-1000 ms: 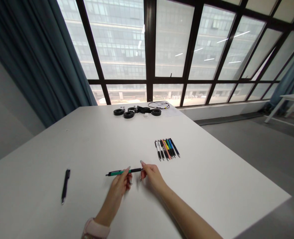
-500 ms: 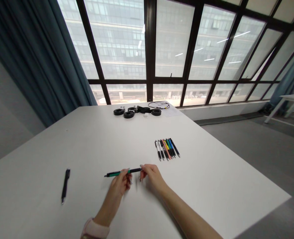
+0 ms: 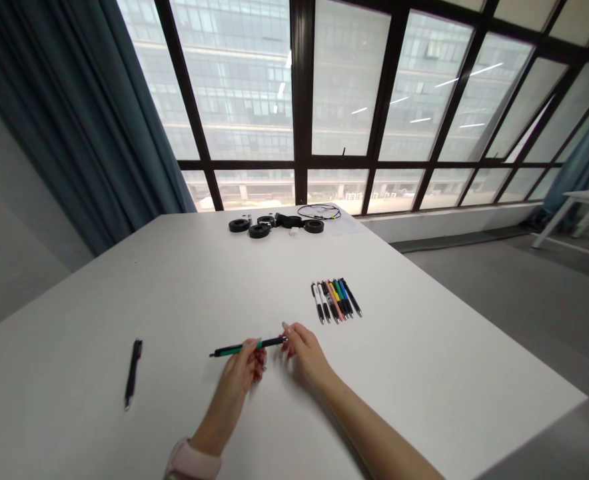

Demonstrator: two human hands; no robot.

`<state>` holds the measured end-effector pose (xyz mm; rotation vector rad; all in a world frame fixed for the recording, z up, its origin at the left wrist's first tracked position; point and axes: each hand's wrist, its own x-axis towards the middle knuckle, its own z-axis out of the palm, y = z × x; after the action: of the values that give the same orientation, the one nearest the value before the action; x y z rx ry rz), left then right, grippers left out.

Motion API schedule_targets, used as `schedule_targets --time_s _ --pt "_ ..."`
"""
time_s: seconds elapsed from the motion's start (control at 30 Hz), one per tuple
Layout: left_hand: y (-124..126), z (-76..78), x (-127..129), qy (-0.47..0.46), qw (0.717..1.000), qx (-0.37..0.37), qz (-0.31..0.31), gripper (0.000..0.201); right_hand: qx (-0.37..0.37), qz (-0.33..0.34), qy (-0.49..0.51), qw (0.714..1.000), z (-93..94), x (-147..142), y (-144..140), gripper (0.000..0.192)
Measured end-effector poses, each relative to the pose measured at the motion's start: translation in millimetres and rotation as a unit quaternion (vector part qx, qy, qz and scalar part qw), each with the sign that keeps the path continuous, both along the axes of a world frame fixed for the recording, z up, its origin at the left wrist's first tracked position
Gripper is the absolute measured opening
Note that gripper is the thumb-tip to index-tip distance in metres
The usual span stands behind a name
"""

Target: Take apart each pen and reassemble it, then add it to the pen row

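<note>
A green and black pen (image 3: 273, 342) is held level above the white table (image 3: 199, 293), its grip end pointing right. My left hand (image 3: 247, 365) is closed around its middle, thumb on top. At the right end my right hand (image 3: 307, 353) has its fingers bent in a pinch about the silver tip. How firmly they press on it is hard to see. Off to the left lies a black pen (image 3: 132, 373). Beyond my right hand several pens (image 3: 335, 300) of different colours lie side by side in a row.
At the far end of the table sit several black rolls (image 3: 259, 231), a thin black cable (image 3: 319, 212) and a small white piece (image 3: 294, 232). The table's right edge (image 3: 454, 300) drops to a grey floor. Windows and a blue curtain (image 3: 74, 120) stand behind.
My right hand's upper fingertip has risen slightly at the pen's tip, and the tip is tilted up a little. My left hand keeps its hold.
</note>
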<state>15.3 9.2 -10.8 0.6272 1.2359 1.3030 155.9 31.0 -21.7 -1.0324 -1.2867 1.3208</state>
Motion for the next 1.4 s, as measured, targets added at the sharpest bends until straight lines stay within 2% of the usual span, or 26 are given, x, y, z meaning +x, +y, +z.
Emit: schedule_targets --time_s 0.13,0.37,0.53,0.6,0.87,1.07,1.17,1.4 --pt "1.3 -0.7 0.3 0.008 1.000 0.000 -0.001 0.036 0.023 0.006 -0.023 0.999 1.1 0.9 -1.6 0.045" --pt "2.6 -4.2 0.7 0.015 1.000 0.005 -0.012 0.036 0.038 0.011 -0.085 0.996 -4.7 1.4 0.3 0.063" --pt "2.7 -2.2 -0.4 0.015 1.000 0.000 -0.003 0.036 0.031 -0.001 -0.042 0.999 -2.9 1.9 -3.2 0.040" --pt "2.5 -1.6 -0.4 0.009 1.000 0.001 0.008 0.036 0.034 0.009 -0.041 0.999 -1.9 2.2 -4.1 0.038" --pt "2.8 -4.6 2.2 0.014 1.000 -0.009 0.017 0.036 0.059 -0.005 -0.114 0.992 -3.1 4.0 -3.0 0.055" --pt "1.7 -1.2 1.5 0.010 1.000 -0.002 0.020 0.035 0.046 0.001 -0.078 0.996 -6.2 3.0 -6.1 0.029" --pt "1.2 -0.5 1.6 0.012 1.000 -0.004 0.026 0.034 0.050 0.009 -0.068 0.996 -6.1 1.8 -7.7 0.022" --pt "0.1 0.6 1.7 0.008 1.000 -0.003 0.021 0.034 0.088 -0.001 -0.120 0.989 -1.7 2.5 -6.7 0.039"
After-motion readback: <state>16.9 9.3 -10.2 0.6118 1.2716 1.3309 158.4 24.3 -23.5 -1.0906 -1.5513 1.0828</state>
